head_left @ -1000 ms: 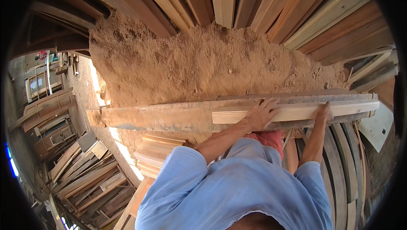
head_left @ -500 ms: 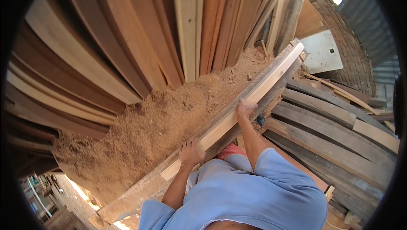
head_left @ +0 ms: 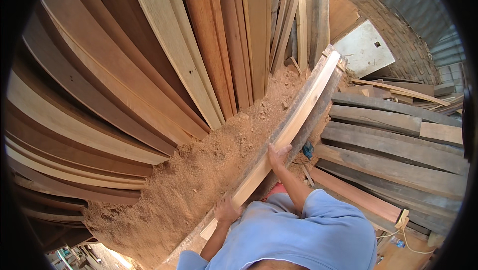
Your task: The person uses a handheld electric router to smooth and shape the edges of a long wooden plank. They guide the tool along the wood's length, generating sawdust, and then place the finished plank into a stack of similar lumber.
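A long, pale wooden board [head_left: 304, 109] lies lengthwise on a narrow, weathered wooden bench [head_left: 314, 115] that runs diagonally from lower left to upper right. My left hand [head_left: 228, 211] grips the board close to its near end, fingers over the far edge. Farther up, around the middle of its length, my right hand [head_left: 279, 156] is closed on the board, with the thumb side on top. The undersides of both grips are hidden. Just right of the bench, by my right forearm, is a small dark teal object [head_left: 307, 150] whose kind I cannot make out.
Sawdust [head_left: 199, 175] is heaped left of the bench. Tall planks [head_left: 259, 36] stand beyond it in a row. Grey, rough planks [head_left: 388, 140] are stacked at right, with a reddish board [head_left: 358, 195] nearer me. A white panel [head_left: 366, 51] leans by a brick wall [head_left: 413, 41].
The view has turned, so the bench and board appear steeper. My right hand sits slightly nearer me along the board. Both hands stay on it.
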Available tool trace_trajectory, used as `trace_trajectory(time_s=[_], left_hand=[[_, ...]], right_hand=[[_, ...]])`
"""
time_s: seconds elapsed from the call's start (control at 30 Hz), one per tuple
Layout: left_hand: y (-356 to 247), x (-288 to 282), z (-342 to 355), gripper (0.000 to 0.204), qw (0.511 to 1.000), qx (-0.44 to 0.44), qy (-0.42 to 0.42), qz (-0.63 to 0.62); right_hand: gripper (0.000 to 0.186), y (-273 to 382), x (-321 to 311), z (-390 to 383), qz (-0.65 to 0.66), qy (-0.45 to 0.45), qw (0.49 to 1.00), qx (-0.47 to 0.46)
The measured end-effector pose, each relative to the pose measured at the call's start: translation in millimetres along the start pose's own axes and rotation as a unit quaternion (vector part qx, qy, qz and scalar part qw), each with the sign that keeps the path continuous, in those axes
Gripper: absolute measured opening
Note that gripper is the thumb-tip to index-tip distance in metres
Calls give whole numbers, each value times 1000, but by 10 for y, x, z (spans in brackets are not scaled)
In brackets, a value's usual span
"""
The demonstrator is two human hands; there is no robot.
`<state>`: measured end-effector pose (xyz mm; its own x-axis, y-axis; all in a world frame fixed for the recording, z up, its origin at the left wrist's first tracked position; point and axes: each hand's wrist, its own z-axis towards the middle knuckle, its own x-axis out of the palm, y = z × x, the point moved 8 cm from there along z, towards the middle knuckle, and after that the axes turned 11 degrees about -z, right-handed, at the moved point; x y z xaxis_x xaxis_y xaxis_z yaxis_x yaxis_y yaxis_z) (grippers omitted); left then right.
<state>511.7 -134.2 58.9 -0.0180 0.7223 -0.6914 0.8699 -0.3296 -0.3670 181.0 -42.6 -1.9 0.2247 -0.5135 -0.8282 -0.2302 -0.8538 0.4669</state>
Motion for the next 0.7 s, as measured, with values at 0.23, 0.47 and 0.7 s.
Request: trace_trajectory(time_s=[0.23,0.47,0.7], left_hand=[[15,56,12,74,998,34,-49,-3],[-48,-27,-43,73,999,14,-37,9],[62,-7,-8,81,995,-24,61,-77]], right_hand=[[90,-225,-132,821,227,158,960,55],[92,301,-241,1182,72,3,994,88],[84,338,-314,1045,-43,2,990,137]])
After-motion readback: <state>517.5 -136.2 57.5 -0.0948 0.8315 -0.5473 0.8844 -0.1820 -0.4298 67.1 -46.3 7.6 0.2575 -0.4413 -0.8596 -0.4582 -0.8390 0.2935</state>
